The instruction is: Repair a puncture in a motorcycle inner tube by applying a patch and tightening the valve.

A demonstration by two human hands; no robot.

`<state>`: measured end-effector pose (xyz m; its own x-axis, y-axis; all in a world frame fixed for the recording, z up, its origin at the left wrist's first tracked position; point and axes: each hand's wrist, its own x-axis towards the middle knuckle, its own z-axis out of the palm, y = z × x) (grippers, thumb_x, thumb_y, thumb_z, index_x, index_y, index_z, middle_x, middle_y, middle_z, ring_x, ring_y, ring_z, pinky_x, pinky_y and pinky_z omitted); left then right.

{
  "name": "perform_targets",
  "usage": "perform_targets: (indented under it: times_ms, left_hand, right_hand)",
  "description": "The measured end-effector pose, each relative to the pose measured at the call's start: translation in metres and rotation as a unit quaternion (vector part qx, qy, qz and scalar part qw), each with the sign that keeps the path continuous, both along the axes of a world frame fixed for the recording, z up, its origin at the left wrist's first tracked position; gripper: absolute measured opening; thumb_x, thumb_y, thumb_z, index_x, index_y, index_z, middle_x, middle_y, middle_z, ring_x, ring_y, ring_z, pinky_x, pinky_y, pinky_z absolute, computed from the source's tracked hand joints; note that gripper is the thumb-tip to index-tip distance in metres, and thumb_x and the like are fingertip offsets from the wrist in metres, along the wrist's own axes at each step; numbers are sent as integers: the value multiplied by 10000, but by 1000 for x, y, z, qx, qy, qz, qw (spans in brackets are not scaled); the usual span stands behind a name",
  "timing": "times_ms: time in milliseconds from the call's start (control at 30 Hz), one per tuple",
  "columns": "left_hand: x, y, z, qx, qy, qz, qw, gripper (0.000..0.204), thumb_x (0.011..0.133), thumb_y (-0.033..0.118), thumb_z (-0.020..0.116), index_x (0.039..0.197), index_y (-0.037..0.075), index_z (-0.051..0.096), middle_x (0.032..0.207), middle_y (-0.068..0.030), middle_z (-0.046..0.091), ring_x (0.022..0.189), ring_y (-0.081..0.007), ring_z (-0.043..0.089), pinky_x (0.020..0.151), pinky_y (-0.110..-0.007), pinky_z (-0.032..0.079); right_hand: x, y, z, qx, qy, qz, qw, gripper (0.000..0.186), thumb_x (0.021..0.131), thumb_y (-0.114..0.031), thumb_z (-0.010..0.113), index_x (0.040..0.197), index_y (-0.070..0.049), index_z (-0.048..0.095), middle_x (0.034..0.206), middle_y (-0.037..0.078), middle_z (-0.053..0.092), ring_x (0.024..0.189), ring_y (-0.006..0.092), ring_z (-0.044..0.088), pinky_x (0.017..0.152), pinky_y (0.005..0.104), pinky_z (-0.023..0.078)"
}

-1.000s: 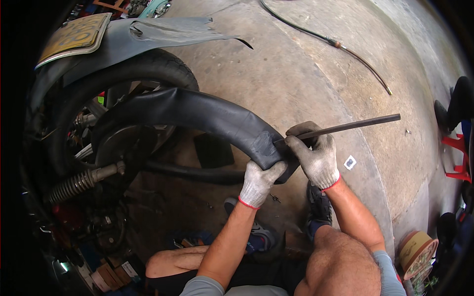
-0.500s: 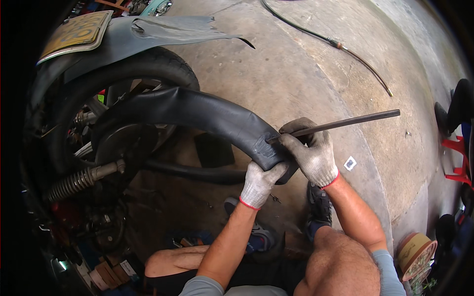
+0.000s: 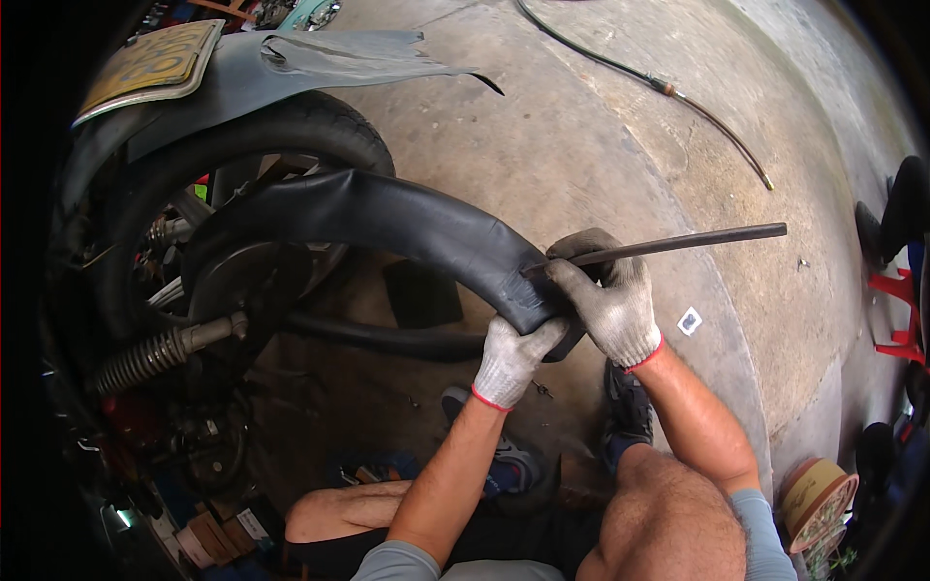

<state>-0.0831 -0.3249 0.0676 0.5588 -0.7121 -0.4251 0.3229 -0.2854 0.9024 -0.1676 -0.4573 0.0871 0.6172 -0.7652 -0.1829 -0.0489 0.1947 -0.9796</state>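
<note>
A black rubber inner tube [image 3: 392, 213] bows out from the motorcycle's rear wheel [image 3: 329, 126] toward me. My left hand [image 3: 513, 360], in a white knit glove, is closed around the tube close to its bent end. A long dark metal bar [image 3: 702, 238] is gripped in my right hand [image 3: 615, 305], whose glove has blackened fingers. The bar's tip rests on or just over a greyish scuffed patch [image 3: 520, 287] on the tube; its other end sticks out to the right.
The motorcycle's grey rear fender [image 3: 320, 68] and shock absorber spring [image 3: 145, 366] stand at left. A black hose [image 3: 601, 56] lies on the concrete at the top. A small white square [image 3: 689, 321] lies right of my hand. At right are a planter [image 3: 814, 504] and a red plastic stool [image 3: 901, 310].
The far end of the bar has dipped slightly, and its tip has shifted a little on the scuffed patch. My left hand holds the tube in nearly the same place.
</note>
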Motion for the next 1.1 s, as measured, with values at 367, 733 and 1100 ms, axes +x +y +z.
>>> perform_targets:
  times_ms: [367, 733, 1100]
  left_hand:
    - [1, 1, 1, 19, -3, -5, 1000, 303, 851, 91, 728, 1136, -5, 686, 1041, -43, 703, 954, -126, 648, 848, -297, 530]
    - [0, -1, -2, 2, 10, -4, 1000, 324, 849, 86, 731, 1158, 0, 680, 1068, -46, 703, 983, -125, 646, 868, -295, 526]
    - [4, 3, -2, 30, 32, -22, 999, 555, 820, 122, 749, 1326, 32, 540, 1219, -46, 608, 1120, -168, 586, 1000, -333, 468]
  right_hand:
    - [-5, -4, -2, -36, 24, 9, 999, 157, 850, -161, 723, 959, -48, 722, 826, 128, 734, 788, 211, 727, 738, 343, 554]
    - [4, 5, 0, -11, -4, 9, 1000, 147, 846, -129, 731, 965, -45, 723, 866, 120, 729, 824, 193, 713, 761, 336, 553]
    - [-8, -5, -10, -13, 10, 38, 999, 155, 844, -123, 723, 970, -33, 721, 866, 115, 739, 835, 182, 714, 768, 336, 550]
